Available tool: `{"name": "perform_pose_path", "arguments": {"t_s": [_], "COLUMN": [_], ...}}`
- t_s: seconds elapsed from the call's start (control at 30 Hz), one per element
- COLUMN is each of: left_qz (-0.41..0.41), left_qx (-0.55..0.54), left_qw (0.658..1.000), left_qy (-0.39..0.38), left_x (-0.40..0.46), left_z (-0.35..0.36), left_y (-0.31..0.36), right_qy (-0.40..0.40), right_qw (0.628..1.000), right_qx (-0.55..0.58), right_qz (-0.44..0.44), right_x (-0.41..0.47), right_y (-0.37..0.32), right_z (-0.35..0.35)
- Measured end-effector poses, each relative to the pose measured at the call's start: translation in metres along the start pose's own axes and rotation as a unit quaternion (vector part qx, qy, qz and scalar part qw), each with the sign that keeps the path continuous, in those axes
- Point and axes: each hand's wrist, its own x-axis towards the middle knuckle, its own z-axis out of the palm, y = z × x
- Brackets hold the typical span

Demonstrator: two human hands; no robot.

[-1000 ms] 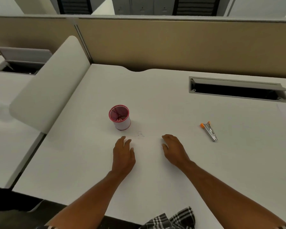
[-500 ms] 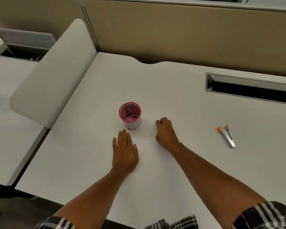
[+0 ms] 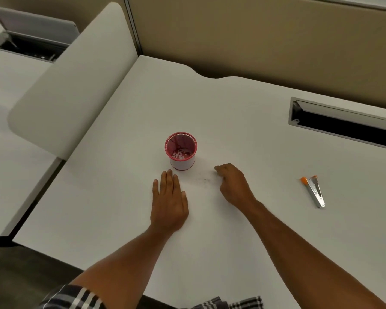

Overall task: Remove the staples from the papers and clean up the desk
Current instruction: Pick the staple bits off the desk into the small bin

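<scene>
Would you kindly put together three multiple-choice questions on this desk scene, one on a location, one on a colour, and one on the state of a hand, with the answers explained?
1. Where does the staple remover lie on the desk?
A. Inside the cup
B. Off to the right of the right hand
C. Under the left hand

2. What colour is the rim of the cup?
A. Red
B. Blue
C. Green

3. How does the left hand lie?
A. Gripping the cup
B. Curled into a fist in the air
C. Flat on the desk, fingers straight

Answers:
1. B: the tool lies alone on the desk, apart from the right hand and on its right.
2. A: the rim and the inside of the cup show red.
3. C: the palm lies down just in front of the cup, fingers extended, gripping nothing.
</scene>
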Motion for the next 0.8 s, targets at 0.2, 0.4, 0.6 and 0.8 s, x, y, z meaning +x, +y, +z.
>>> {"name": "perform_pose_path", "arguments": {"t_s": [0.2, 0.4, 0.6, 0.8], "left_qz": [-0.004, -0.007, -0.007, -0.009], "left_qx": [-0.005, -0.01, -0.012, -0.01], "left_qw": [1.0, 1.0, 1.0, 1.0], "left_qy": [-0.006, -0.007, -0.004, -0.008], "left_x": [0.001, 0.0, 0.001, 0.001], "left_z": [0.002, 0.002, 0.003, 0.004], "left_y": [-0.001, -0.001, -0.001, -0.001], "right_qy": [-0.024, 0.004, -0.001, 0.007], "right_qw": [0.997, 0.998, 0.999, 0.991], "right_qx": [-0.068, 0.043, -0.02, -0.119], "right_qz": [0.02, 0.034, 0.031, -0.055], "right_x": [-0.02, -0.006, -0.005, -0.001], "right_y": [-0.008, -0.029, -0.024, -0.04], "right_z": [0.016, 0.023, 0.019, 0.032]}}
